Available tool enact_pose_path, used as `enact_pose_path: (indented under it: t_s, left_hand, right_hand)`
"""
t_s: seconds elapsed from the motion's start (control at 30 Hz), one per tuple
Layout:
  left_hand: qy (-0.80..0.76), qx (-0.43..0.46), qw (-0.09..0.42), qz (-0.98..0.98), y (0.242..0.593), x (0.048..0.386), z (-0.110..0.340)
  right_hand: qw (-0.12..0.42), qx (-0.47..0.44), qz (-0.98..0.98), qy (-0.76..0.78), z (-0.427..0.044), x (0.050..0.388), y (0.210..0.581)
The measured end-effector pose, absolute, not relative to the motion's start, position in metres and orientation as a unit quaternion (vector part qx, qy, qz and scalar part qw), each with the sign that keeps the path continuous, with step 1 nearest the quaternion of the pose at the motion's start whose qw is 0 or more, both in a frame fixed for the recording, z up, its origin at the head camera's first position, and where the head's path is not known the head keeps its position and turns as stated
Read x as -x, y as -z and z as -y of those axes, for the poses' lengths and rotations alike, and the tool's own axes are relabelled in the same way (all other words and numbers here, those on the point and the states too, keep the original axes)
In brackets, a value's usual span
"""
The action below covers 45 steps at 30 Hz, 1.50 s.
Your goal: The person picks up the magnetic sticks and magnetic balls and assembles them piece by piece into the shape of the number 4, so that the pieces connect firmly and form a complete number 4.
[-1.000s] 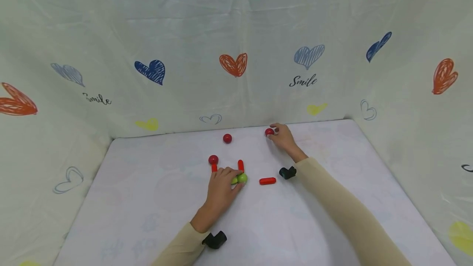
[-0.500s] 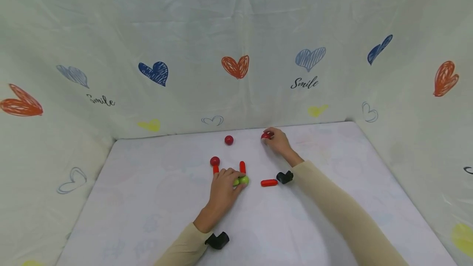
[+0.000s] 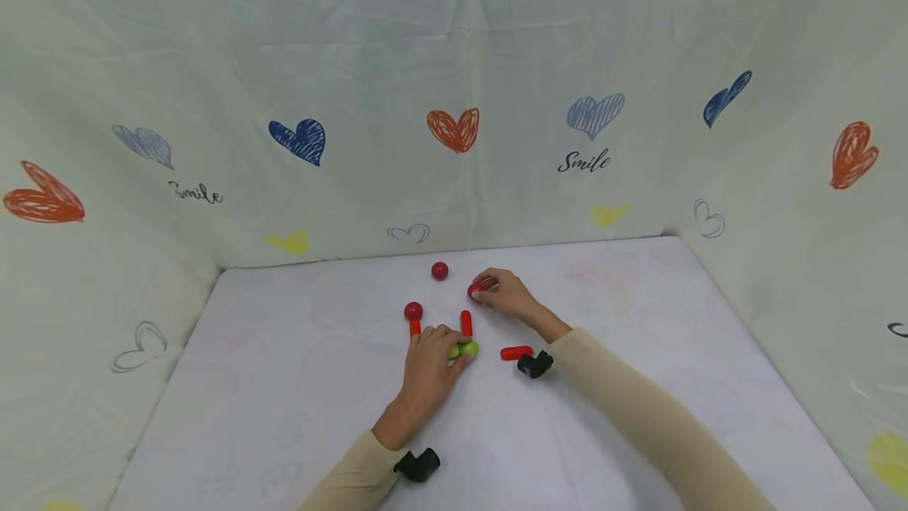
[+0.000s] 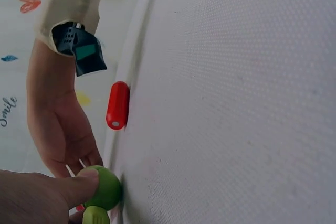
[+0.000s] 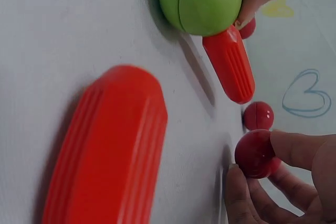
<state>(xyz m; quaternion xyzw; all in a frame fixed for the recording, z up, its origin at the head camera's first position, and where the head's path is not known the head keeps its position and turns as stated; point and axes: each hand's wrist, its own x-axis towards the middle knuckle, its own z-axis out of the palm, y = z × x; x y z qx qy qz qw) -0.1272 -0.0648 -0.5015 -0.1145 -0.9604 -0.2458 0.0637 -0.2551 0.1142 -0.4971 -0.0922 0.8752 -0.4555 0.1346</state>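
In the head view my left hand [image 3: 424,369] grips a green ball [image 3: 468,348] low at the table, thumb on its side. A light green rod [image 4: 96,215] meets that ball; the hand hides much of it. One red rod [image 5: 231,66] sticks out from the green ball, as the right wrist view shows. Farther back, my right hand [image 3: 509,295] pinches a red ball [image 5: 254,153] between thumb and fingers, just beyond the end of that red rod. Another red rod [image 3: 414,327], partly behind the left hand, has a second red ball [image 3: 414,311] at its far end.
A loose red rod [image 3: 516,353] lies close to the black wrist camera [image 3: 535,364] under the right forearm. One more red ball [image 3: 440,270] rests near the back of the white table [image 3: 284,385]. Heart-printed cloth [image 3: 369,172] hangs behind and at the sides.
My right hand has brought the red ball from the back right, leftward and nearer, toward the red rod. The left hand stays on the green ball.
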Motion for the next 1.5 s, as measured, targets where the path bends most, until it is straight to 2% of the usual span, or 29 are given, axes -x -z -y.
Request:
enact_pose_path:
  t_s: [0.43,0.97,1.2,1.5]
  left_hand:
    - [0.251,0.119,0.072,0.958,0.504,0.125,0.064]
    - [0.243,0.120,0.075,0.960,0.504,0.128,0.064]
    - [0.244,0.121,0.068,0.960,0.503,0.128,0.064]
    - [0.251,0.131,0.079,0.956,0.504,0.127,0.067]
  right_hand:
    - [0.155,0.117,-0.862,0.469,-0.104,0.240,0.495]
    - [0.138,0.122,-0.875,0.449,-0.103,0.231,0.494]
    - [0.120,0.132,-0.888,0.423,-0.115,0.217,0.490]
    - [0.112,0.203,-0.898,0.375,-0.143,0.186,0.488]
